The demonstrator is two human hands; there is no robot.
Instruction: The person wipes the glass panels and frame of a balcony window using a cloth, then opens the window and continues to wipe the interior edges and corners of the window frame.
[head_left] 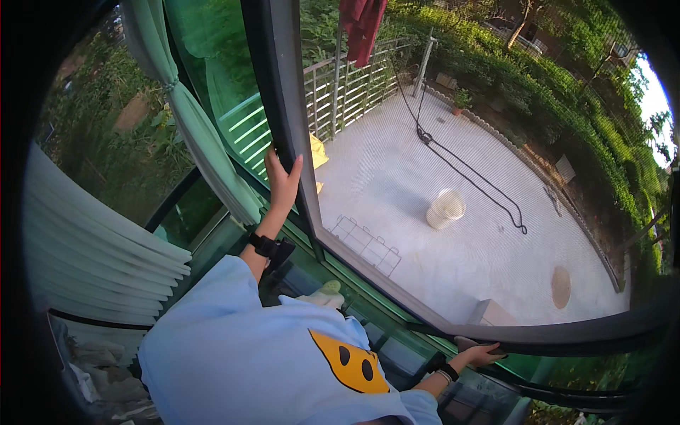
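Steadying the screen frame [285, 92] takes even pressure — left hand [282, 183] grasping its side, right hand [482, 353] its lower edge.

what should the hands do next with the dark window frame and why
Perhaps check the right hand's hold before shifting the dark window frame: the left hand grips its side bar, while the right, at the lower edge, has its grip partly hidden.
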